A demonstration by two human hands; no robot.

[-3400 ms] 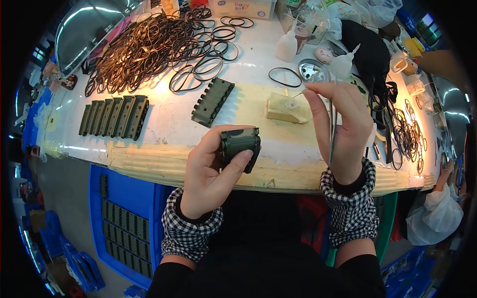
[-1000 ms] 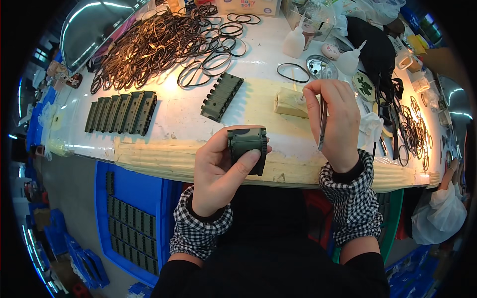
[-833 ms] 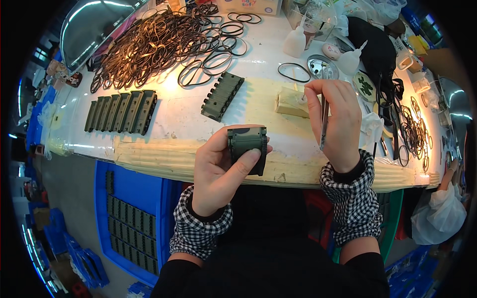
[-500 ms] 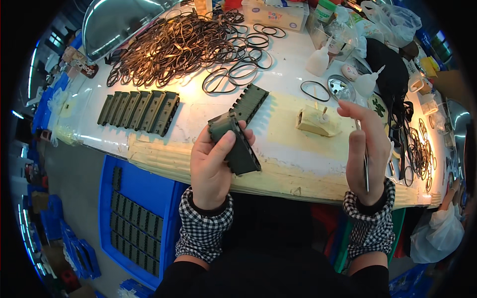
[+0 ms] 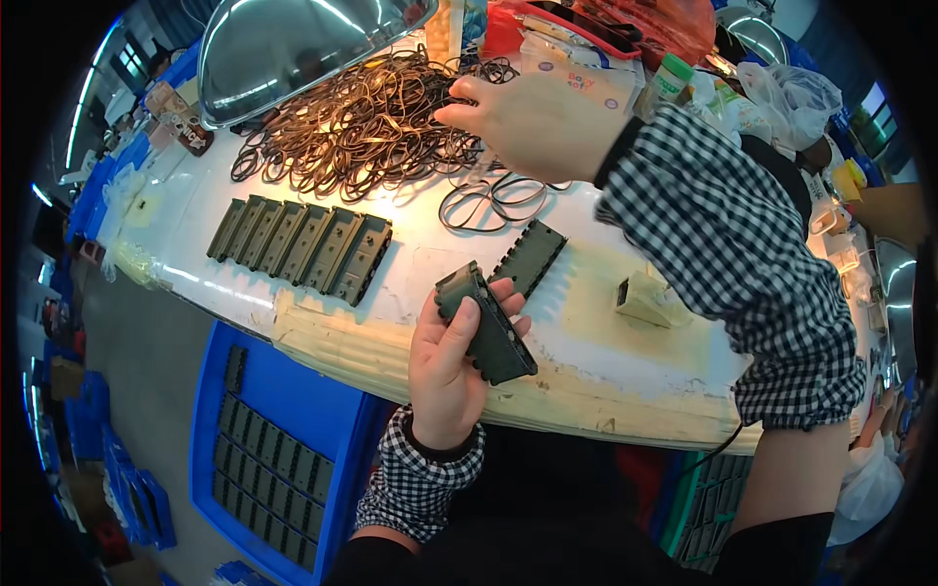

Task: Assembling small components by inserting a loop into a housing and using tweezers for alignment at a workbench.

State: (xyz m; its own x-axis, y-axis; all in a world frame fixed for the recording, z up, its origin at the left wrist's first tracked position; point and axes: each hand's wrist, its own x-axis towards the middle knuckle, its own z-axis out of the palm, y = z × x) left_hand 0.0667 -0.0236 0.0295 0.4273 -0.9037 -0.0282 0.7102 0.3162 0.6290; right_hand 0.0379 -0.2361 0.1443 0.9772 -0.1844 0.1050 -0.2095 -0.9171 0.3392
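My left hand (image 5: pixel 451 356) is closed round a dark green plastic part (image 5: pixel 500 344) with a notched edge, holding it tilted above the table's front edge. Just behind it a similar green part (image 5: pixel 531 256) lies on the table. My right hand (image 5: pixel 547 122) reaches far across, over the right side of a tangled pile of dark elastic loops (image 5: pixel 342 127). Two of its fingers stick out leftward, apart, at the pile. Its palm is hidden, so what it holds does not show. Left of my left hand, several green parts (image 5: pixel 303 244) stand in a row.
Below the table at left, a blue tray (image 5: pixel 207 439) holds rows of green parts. A pale block (image 5: pixel 650 301) sits under my right sleeve. Behind the loops stand a shiny clear-domed lamp (image 5: pixel 293 59) and a plastic box (image 5: pixel 576 83). Clear bags (image 5: pixel 787 98) crowd the back right.
My right hand has swung from the right of the table up and left to the loops; the thin metal tool in it is now out of sight. My left hand keeps its green part.
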